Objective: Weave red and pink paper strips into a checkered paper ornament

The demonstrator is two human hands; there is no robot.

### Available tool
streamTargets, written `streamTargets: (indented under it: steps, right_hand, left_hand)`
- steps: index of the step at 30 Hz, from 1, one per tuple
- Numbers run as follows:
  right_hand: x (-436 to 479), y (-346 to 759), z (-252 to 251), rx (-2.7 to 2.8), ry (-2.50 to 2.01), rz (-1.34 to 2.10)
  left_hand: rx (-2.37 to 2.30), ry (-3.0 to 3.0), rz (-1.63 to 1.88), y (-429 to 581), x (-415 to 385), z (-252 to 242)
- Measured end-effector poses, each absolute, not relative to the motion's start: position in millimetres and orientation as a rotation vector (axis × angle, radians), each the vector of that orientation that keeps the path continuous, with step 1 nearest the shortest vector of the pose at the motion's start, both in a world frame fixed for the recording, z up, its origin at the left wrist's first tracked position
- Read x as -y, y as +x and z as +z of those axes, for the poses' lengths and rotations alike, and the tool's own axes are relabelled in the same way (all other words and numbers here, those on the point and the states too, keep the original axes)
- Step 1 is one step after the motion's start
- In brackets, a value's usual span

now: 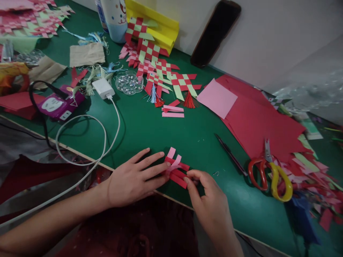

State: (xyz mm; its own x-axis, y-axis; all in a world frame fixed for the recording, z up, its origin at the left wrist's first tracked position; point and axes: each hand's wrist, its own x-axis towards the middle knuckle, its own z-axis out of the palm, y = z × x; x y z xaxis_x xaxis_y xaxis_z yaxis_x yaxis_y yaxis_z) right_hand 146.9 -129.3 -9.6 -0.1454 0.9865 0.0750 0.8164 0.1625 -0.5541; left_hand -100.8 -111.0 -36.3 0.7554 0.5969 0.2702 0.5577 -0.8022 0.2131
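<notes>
Red and pink paper strips (179, 181) cross each other in a small weave near the front edge of the green table. Across the weave's left side lies my left hand (136, 175), open, fingers spread and fingertips resting on the paper. With thumb and forefinger, my right hand (207, 200) pinches the right end of a red strip. Two pink ends stick up at the far side of the weave. Beyond it, loose pink strips (173, 115) and a bit of red lie on the table. My left fingers hide part of the weave.
To the right are scissors (262, 176), a dark pen-like tool (230, 154), red sheets (264, 117) and paper scraps (318, 175). Finished woven pieces (184, 82) lie at the back. A white cable (105, 142) loops on the left from a charger (103, 88). A phone (215, 32) leans against the wall.
</notes>
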Motion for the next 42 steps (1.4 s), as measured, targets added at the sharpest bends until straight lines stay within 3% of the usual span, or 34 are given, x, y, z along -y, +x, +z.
streamTargets:
  steps: [13, 31, 42]
  right_hand:
    - [116, 149, 2, 1.69, -1.739, 1.162]
    - [112, 154, 3, 1.827, -1.694, 1.171]
    - [105, 155, 11, 1.688, -1.645, 1.482]
  left_hand:
    - [-0.979, 2.846, 0.534, -100, 112, -36]
    - [-0.972, 2.835, 0.454, -100, 111, -34]
    - [-0.913, 2.928, 0.438, -102, 111, -38]
